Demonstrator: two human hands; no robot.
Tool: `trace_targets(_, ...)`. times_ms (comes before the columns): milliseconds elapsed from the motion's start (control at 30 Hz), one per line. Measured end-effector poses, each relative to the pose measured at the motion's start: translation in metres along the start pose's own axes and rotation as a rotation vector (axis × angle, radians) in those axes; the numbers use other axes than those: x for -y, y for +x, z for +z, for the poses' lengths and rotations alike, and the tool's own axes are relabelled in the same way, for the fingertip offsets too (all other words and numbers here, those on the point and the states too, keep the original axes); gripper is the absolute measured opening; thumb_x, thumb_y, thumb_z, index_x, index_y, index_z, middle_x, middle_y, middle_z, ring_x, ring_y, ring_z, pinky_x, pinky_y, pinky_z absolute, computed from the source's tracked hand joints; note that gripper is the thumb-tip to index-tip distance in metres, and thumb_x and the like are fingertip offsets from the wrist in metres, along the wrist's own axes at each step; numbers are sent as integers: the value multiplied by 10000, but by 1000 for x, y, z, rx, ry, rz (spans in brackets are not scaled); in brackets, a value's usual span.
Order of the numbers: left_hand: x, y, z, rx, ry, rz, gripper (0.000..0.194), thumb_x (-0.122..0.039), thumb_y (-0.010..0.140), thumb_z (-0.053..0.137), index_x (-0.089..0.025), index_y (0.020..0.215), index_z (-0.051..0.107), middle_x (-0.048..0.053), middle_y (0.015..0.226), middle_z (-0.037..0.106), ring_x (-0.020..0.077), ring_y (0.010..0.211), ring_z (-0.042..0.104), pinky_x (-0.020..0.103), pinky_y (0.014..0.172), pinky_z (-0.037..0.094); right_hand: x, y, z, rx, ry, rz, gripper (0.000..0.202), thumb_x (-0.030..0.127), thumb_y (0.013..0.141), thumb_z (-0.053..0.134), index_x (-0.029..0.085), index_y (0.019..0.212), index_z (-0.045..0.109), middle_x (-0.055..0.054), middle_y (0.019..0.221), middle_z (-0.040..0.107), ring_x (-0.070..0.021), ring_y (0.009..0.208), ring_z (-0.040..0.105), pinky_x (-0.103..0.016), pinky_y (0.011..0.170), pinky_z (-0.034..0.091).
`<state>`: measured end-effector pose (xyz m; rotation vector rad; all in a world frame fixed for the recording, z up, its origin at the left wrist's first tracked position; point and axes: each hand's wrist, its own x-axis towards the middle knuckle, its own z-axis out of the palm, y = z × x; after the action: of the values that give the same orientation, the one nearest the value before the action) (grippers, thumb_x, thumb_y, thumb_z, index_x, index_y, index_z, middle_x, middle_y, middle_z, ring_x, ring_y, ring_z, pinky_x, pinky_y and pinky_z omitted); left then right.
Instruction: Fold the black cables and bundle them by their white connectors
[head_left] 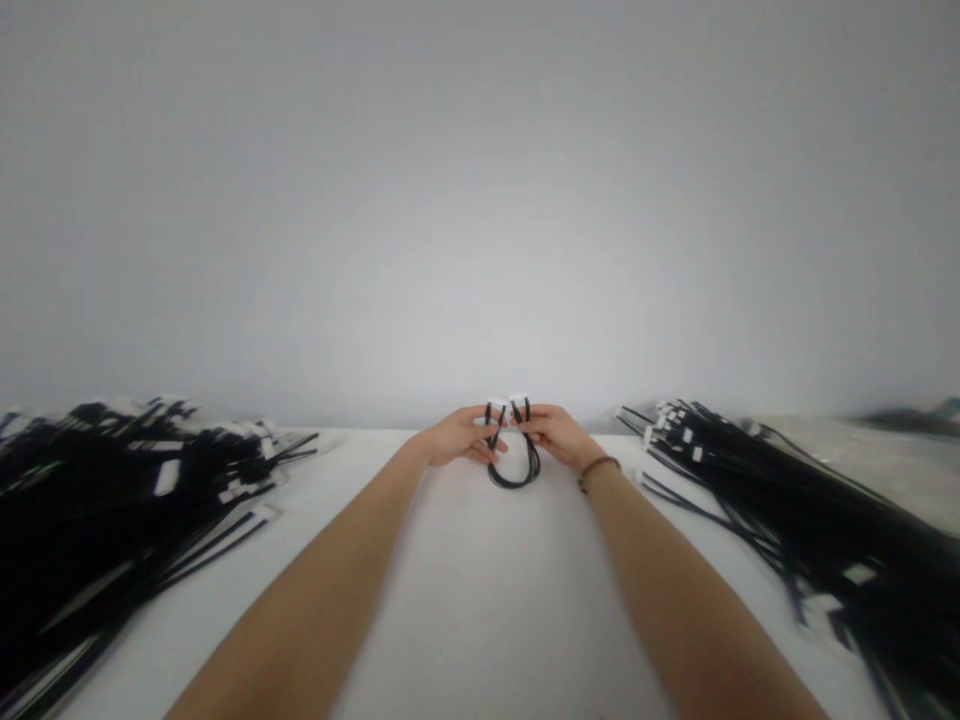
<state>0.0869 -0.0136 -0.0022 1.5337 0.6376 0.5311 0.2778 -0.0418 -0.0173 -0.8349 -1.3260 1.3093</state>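
Near the back of the table, a black wire harness (514, 484) hangs bent into a U between my two hands. White connectors, one at each end, stick up close together. My left hand (466, 436) has its fingers closed on the wires just below the left connector (496, 402). On the other side, my right hand (551, 430) pinches the wires below the right connector (520, 399). The two connectors are slightly apart. Fine detail on them is too small to make out.
A large pile of black harnesses (97, 520) with white connectors and labels covers the left of the white table (480, 620). Another bundle of black harnesses (810, 510) lies at the right, beside a clear plastic bag (862, 460). A plain wall (480, 200) rises behind.
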Motion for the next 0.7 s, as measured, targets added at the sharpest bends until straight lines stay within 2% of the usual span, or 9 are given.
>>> trace_targets(100,3,3,-2,-17,-24,74,354,-324,628,657,-145,913,546,136,863,613,67,488,499,188,470,385,1,0,0,-23,13,2,196,118,528,625,119,724,633,-5,681,570,-31,472,355,-193,439,226)
trace_targets(200,7,5,-5,-14,-65,102,297,-260,631,659,-127,879,568,127,866,610,47,484,456,170,454,346,0,0,0,-49,21,5,211,123,521,634,122,731,634,-11,706,575,-35,487,369,-194,449,240)
trace_targets(400,8,5,-7,-21,-100,73,262,-227,635,652,-132,869,586,112,894,601,53,536,471,193,532,394,0,0,0,-40,-2,19,225,132,525,647,122,748,633,0,674,561,-32,475,362,-194,452,246)
trace_targets(700,7,5,-7,8,-109,66,228,-211,663,630,-133,869,571,100,903,595,44,548,479,185,566,418,1,-1,1,-25,-45,40,231,144,554,643,124,783,633,-14,705,573,-41,502,389,-184,477,292)
